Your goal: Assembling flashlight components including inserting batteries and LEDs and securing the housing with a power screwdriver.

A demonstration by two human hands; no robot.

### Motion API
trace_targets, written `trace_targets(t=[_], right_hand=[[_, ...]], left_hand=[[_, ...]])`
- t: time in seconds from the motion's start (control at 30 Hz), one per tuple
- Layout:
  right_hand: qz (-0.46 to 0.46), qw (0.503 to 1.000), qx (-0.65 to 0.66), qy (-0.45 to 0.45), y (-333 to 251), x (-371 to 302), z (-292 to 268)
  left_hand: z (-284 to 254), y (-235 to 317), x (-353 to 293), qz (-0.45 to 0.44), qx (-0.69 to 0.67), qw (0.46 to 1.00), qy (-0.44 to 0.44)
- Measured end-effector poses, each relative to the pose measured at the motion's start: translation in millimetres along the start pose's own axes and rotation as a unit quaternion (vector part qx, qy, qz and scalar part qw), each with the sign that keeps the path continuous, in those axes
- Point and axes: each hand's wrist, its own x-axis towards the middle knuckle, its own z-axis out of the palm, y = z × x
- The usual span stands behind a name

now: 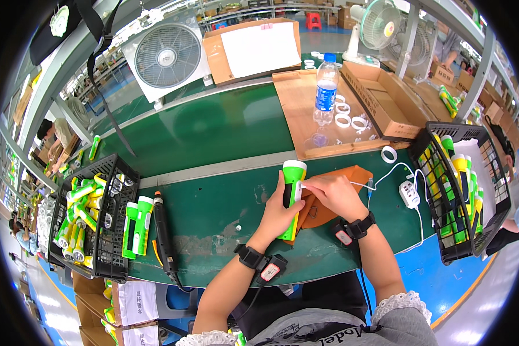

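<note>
A green and yellow flashlight (294, 172) with a white rim stands nearly upright over the table, and my left hand (278, 214) is wrapped round its body. Against the flashlight's side, my right hand (335, 195) pinches the end of a white cable (360, 184); my fingers largely cover the plug, so I cannot tell whether it is inserted. The cable runs right to a white power strip (409, 194). Beneath both hands lies an orange-brown sheet (353, 174).
Two flashlights (142, 225) and a black electric screwdriver (165, 236) lie at left. Black baskets of flashlights flank the table, left (111, 254) and right (462, 247). Behind, a wooden board (300, 130) bears a water bottle (327, 78), white rings (342, 120) and a cardboard box (389, 121).
</note>
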Motion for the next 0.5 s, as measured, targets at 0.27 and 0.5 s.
trace_targets(t=[0.27,0.5], right_hand=[[0.005,1.000,0.022,0.000,4,0,5],[0.074,0.985,0.048,0.146,7,-1,-6]], left_hand=[[-2,8,-1,-0.001,0.013,1.000,-0.019],[-29,-8,15,-0.033,-0.203,0.974,0.098]])
